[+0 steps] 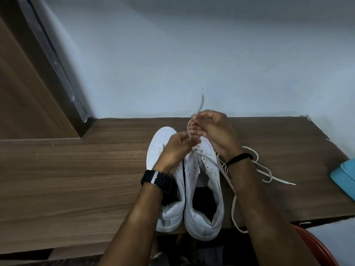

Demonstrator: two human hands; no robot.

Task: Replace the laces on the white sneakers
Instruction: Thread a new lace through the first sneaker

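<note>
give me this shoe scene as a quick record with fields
surface: wooden table
shoes: two white sneakers side by side, toes away from the person
right hand: pinches a lace end above the toes
left hand: holds the same lace lower down
loose lace: lies on the table right of the shoes
other: blue object at right edge

Wooden table (76,169) with two white sneakers (203,189), loose lace (263,169), blue object (345,177).
</note>
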